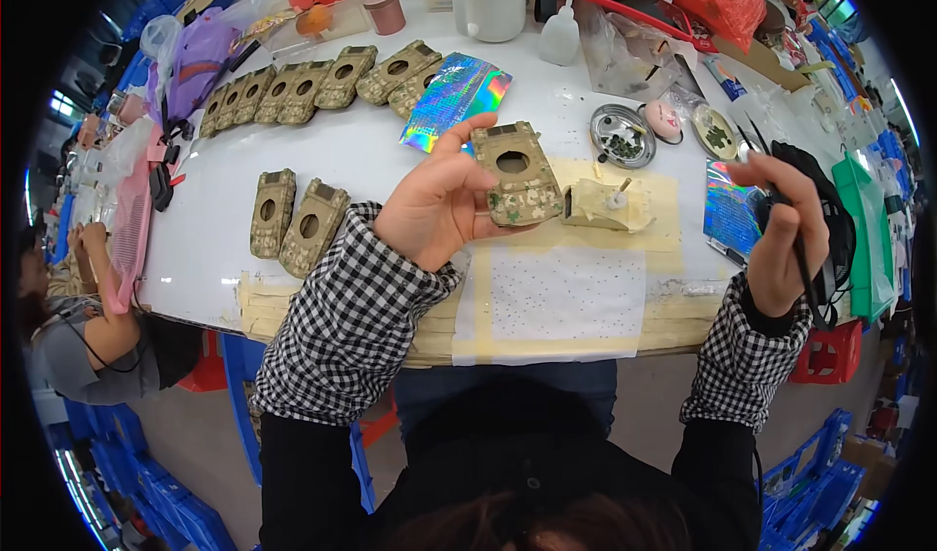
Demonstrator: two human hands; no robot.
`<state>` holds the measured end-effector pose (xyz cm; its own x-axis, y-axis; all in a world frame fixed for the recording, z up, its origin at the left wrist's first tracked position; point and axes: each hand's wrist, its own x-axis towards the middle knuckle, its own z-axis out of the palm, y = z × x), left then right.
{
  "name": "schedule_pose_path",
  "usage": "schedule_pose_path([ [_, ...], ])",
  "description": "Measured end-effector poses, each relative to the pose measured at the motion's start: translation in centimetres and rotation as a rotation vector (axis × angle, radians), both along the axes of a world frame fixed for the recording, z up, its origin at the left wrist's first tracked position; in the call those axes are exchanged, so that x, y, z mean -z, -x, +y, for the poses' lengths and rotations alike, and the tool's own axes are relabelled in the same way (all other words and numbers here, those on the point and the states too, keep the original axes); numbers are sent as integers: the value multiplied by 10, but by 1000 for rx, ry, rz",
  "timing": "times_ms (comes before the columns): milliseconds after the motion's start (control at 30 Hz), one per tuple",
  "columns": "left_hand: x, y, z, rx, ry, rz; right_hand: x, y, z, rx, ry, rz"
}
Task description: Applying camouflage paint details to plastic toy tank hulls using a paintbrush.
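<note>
My left hand [436, 198] grips a camouflage-patterned model tank hull [521, 192], tilted up above the table, its round opening facing me. Green and pale patches show on its near end. My right hand [787, 229] holds black tweezers [778, 175], their thin tips pointing up and away, apart from the hull. Just right of the held hull sits a beige, tape-covered block [607, 205] with a small stick poking up. Under it lies a white sheet with dark specks [568, 302], taped to the table. Two more hulls [272, 213] rest left of my left forearm.
A row of several hulls [296, 92] stands at the back left, beside a shiny holographic packet [456, 100]. Farther back are a white mug [491, 4] and a squeeze bottle [560, 36]. A round metal dish [622, 136] holds dark green bits. Another person [93, 326] sits far left.
</note>
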<state>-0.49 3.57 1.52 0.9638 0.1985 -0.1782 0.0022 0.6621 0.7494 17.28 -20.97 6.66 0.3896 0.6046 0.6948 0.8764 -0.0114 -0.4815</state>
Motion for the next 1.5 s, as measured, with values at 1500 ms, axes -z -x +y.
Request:
schedule_pose_path([
  [1500,3,0,5,31,10,-5,-66,-404,-74,1022,287,-127],
])
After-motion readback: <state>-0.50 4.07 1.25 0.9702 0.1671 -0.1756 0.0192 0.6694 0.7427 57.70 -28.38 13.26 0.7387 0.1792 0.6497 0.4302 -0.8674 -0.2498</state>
